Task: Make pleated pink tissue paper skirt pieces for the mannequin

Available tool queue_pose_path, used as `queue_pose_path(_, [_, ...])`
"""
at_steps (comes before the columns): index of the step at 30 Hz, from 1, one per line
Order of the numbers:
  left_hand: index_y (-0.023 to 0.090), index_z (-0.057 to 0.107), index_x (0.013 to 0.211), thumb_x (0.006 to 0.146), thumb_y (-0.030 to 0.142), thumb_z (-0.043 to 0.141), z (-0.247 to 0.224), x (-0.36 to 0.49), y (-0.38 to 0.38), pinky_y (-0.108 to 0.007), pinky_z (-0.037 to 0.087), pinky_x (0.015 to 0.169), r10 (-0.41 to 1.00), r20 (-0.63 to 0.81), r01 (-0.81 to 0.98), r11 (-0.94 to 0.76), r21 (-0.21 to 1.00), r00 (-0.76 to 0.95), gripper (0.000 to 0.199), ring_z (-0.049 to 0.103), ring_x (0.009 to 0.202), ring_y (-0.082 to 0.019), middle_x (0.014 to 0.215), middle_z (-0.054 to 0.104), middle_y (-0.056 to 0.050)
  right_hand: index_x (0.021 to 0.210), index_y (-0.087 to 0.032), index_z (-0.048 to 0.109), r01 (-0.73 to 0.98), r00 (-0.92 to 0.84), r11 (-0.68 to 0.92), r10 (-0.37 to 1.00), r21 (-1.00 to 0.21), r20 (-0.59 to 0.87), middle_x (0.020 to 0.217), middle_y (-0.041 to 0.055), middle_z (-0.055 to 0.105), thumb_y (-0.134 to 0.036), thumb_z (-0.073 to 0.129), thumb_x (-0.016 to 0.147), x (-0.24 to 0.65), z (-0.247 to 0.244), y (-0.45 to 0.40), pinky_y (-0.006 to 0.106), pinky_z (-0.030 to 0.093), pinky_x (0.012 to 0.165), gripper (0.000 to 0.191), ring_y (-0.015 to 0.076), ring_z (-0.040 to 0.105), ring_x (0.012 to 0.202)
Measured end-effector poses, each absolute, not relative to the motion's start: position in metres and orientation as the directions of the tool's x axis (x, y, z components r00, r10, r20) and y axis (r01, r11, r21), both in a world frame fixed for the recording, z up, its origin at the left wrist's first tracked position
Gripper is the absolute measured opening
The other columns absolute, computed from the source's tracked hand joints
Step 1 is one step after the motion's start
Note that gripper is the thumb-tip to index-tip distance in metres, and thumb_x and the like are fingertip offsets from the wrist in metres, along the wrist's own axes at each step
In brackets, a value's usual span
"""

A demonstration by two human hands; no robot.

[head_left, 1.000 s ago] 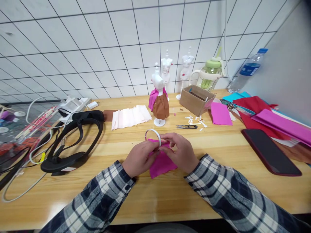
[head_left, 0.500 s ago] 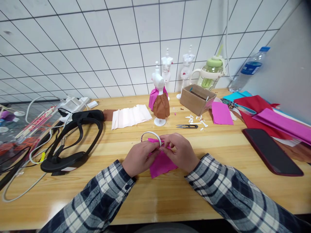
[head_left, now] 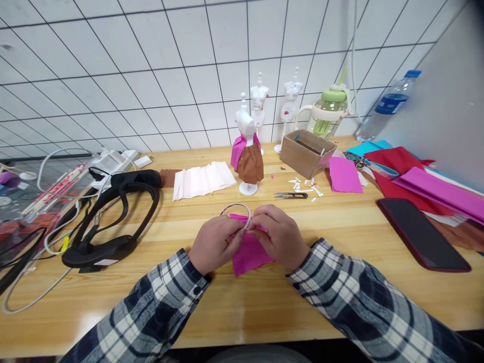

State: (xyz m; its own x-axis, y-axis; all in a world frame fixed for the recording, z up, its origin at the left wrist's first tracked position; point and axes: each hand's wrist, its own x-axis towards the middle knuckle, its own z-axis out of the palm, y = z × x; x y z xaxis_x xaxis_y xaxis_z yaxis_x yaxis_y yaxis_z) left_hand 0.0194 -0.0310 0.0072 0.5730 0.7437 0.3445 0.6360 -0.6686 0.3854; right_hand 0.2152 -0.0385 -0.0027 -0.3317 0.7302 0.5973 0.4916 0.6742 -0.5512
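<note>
A white ring, like a roll of tape (head_left: 247, 214), stands upright between my hands. My left hand (head_left: 215, 242) pinches its lower right side. Close beside it, my right hand (head_left: 282, 237) has thumb and fingertips pressed together at the ring's edge; what they hold is too small to make out. Under both hands a magenta fabric piece (head_left: 249, 253) lies on the table. Behind them stands a small white mannequin (head_left: 245, 123) with a magenta wrap and a brown skirt (head_left: 250, 164).
Pleated white fabric (head_left: 204, 180) and a black headset (head_left: 128, 244) lie left. Thread snips (head_left: 291, 195), white scraps, a cardboard box (head_left: 302, 157), a magenta square (head_left: 345, 175) and a phone (head_left: 423, 234) lie right. Two bare mannequins, a green-lidded cup (head_left: 333, 108) and a bottle (head_left: 389, 108) stand behind.
My fingertips have drawn slightly apart from the fabric's top edge, and my right fingers now meet at the ring's right side. The ring has tilted a little. The fabric stays under my hands.
</note>
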Motion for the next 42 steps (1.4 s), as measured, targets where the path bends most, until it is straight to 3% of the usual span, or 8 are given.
queue_pose_path(12, [0.019, 0.062, 0.074, 0.092, 0.028, 0.045, 0.01, 0.029, -0.037, -0.027, 0.039, 0.06, 0.844, 0.356, 0.6, -0.536, 0.594, 0.401, 0.026, 0.052, 0.065, -0.016, 0.065, 0.056, -0.001, 0.09, -0.022, 0.06, 0.477, -0.353, 0.674, 0.735, -0.565, 0.579, 0.099, 0.0065, 0.063, -0.026, 0.048, 0.097, 0.212, 0.0, -0.042, 0.031, 0.05, 0.083, 0.015, 0.0178, 0.059, 0.093])
queue_pose_path(15, [0.019, 0.056, 0.068, 0.094, 0.028, 0.041, 0.01, 0.013, -0.025, -0.026, 0.038, 0.056, 0.919, 0.35, 0.641, -0.38, 0.667, 0.18, 0.032, 0.048, 0.058, -0.014, 0.059, 0.051, 0.002, 0.087, -0.022, 0.059, 0.46, -0.316, 0.664, 0.743, -0.589, 0.59, 0.097, 0.0059, 0.063, -0.025, 0.049, 0.096, 0.215, 0.002, -0.043, 0.03, 0.05, 0.081, 0.014, 0.0174, 0.06, 0.09])
queue_pose_path(17, [0.018, 0.057, 0.068, 0.095, 0.029, 0.039, 0.007, -0.005, -0.009, -0.027, 0.039, 0.059, 0.917, 0.393, 0.704, -0.32, 0.633, 0.064, 0.034, 0.05, 0.059, -0.015, 0.059, 0.051, 0.002, 0.085, -0.022, 0.059, 0.456, -0.268, 0.651, 0.751, -0.607, 0.603, 0.093, 0.0055, 0.062, -0.027, 0.051, 0.095, 0.218, 0.003, -0.041, 0.03, 0.05, 0.079, 0.014, 0.0177, 0.06, 0.089])
queue_pose_path(21, [0.017, 0.072, 0.09, 0.093, 0.033, 0.047, -0.011, -0.032, 0.02, -0.034, 0.043, 0.076, 0.874, 0.372, 0.86, -0.426, 0.281, 0.311, 0.029, 0.056, 0.082, -0.021, 0.081, 0.063, -0.006, 0.084, -0.021, 0.058, 0.438, -0.216, 0.601, 0.793, -0.669, 0.57, 0.09, 0.0055, 0.06, -0.031, 0.052, 0.096, 0.222, 0.0, -0.033, 0.03, 0.048, 0.076, 0.016, 0.0184, 0.058, 0.087])
queue_pose_path(25, [0.016, 0.069, 0.109, 0.091, 0.035, 0.054, -0.019, -0.028, 0.021, -0.038, 0.042, 0.08, 0.878, 0.333, 0.902, -0.407, 0.141, 0.344, 0.03, 0.053, 0.088, -0.024, 0.09, 0.061, -0.01, 0.085, -0.021, 0.057, 0.42, -0.241, 0.569, 0.821, -0.707, 0.518, 0.091, 0.0051, 0.059, -0.032, 0.051, 0.096, 0.221, -0.005, -0.029, 0.031, 0.047, 0.076, 0.017, 0.0183, 0.057, 0.087])
queue_pose_path(28, [0.021, 0.069, 0.111, 0.09, 0.037, 0.057, -0.006, -0.011, 0.003, -0.041, 0.04, 0.086, 0.841, 0.444, 0.873, -0.435, 0.219, 0.308, 0.029, 0.052, 0.096, -0.025, 0.101, 0.059, -0.009, 0.086, -0.021, 0.057, 0.422, -0.258, 0.559, 0.829, -0.714, 0.496, 0.092, 0.0048, 0.059, -0.031, 0.051, 0.096, 0.22, -0.008, -0.029, 0.031, 0.047, 0.079, 0.016, 0.0182, 0.057, 0.088])
queue_pose_path(32, [0.025, 0.071, 0.104, 0.093, 0.036, 0.052, 0.014, 0.011, -0.023, -0.038, 0.039, 0.085, 0.807, 0.371, 0.702, -0.586, 0.406, 0.46, 0.024, 0.053, 0.095, -0.021, 0.095, 0.06, -0.005, 0.087, -0.021, 0.057, 0.415, -0.301, 0.548, 0.836, -0.727, 0.458, 0.093, 0.0041, 0.058, -0.03, 0.051, 0.095, 0.218, -0.01, -0.029, 0.032, 0.047, 0.082, 0.013, 0.0183, 0.057, 0.089])
queue_pose_path(42, [0.023, 0.073, 0.088, 0.089, 0.029, 0.057, 0.002, 0.027, -0.03, -0.038, 0.039, 0.079, 0.799, 0.381, 0.642, -0.6, 0.477, 0.465, 0.017, 0.055, 0.088, -0.021, 0.091, 0.068, -0.005, 0.084, -0.02, 0.057, 0.423, -0.354, 0.532, 0.842, -0.734, 0.406, 0.088, 0.0031, 0.057, -0.023, 0.056, 0.091, 0.218, -0.011, -0.029, 0.03, 0.047, 0.075, 0.008, 0.0175, 0.055, 0.084])
